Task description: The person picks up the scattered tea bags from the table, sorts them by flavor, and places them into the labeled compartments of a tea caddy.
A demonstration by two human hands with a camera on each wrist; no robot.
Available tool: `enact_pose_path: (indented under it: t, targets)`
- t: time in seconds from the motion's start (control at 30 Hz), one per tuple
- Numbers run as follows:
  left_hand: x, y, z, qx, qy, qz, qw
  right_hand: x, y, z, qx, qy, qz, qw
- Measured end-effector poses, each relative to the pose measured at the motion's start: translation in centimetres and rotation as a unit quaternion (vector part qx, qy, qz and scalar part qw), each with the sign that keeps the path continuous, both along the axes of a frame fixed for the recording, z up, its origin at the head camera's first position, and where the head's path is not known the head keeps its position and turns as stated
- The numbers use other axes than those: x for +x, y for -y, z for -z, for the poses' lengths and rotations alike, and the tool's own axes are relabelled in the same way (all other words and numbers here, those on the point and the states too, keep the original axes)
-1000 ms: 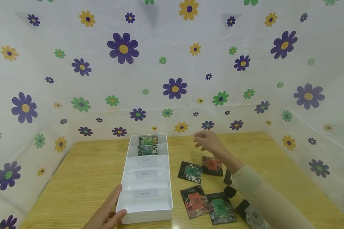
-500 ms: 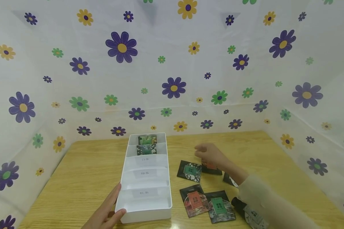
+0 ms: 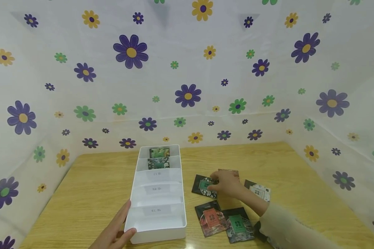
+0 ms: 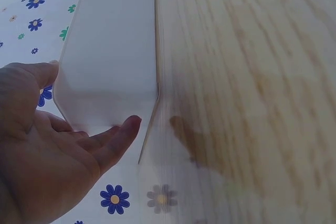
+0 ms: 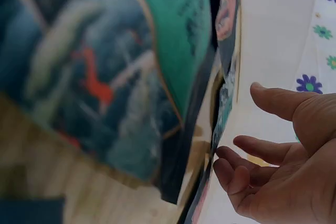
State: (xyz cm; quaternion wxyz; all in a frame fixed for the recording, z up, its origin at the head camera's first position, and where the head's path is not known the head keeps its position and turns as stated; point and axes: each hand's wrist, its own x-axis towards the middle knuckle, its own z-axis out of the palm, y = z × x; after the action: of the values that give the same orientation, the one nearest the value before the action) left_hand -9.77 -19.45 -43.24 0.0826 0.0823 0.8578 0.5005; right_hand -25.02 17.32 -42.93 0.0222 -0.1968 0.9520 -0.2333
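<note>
The head view looks forward and down to the far edge of the worktop [image 3: 90, 193]. The left wrist's looks closely past the left hand [image 4: 58, 156] at the white tray [image 4: 107, 51], also in the head view; the right wrist's faces a green-labelled packet [image 5: 100, 98], nearest of all.

On your wood-grain table [image 3: 90, 193], rel. to its ctr: wht divided tray [image 3: 159, 236] approx. 9 o'clock, dk sachets [image 3: 238, 225] w/ colored labels 2–4 o'clock.
</note>
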Motion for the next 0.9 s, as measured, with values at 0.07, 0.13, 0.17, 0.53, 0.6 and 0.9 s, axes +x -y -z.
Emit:
enact_pose_path:
  t: [0.07, 0.13, 0.17, 0.53, 0.6, 0.9]
  targets:
    - [0.0, 0.0, 0.0, 0.0, 0.001, -0.002, 1.0, 0.0, 0.2, 0.2, 0.019, -0.023, -0.015, 0.999]
    - [0.0, 0.0, 0.0, 0.002, -0.002, -0.005, 1.0, 0.0, 0.5, 0.3, 0.03, -0.041, -0.032, 0.998]
    - [0.1, -0.1, 0.0, 0.002, -0.001, -0.005, 1.0, -0.1, 0.6, 0.4, 0.036, -0.051, -0.042, 0.997]
    - [0.2, -0.3, 0.3, 0.025, -0.039, -0.01, 0.9989, -0.8, 1.3, 0.6, 0.056, -0.067, -0.102, 0.991]
    - [0.2, -0.3, 0.4, 0.027, -0.041, -0.014, 0.9987, -1.0, 1.4, 0.6, 0.054, -0.062, -0.103, 0.991]
    - [0.2, -0.3, 0.3, 0.015, -0.019, -0.016, 0.9996, -1.5, 1.5, 0.1, 0.042, -0.038, -0.124, 0.991]
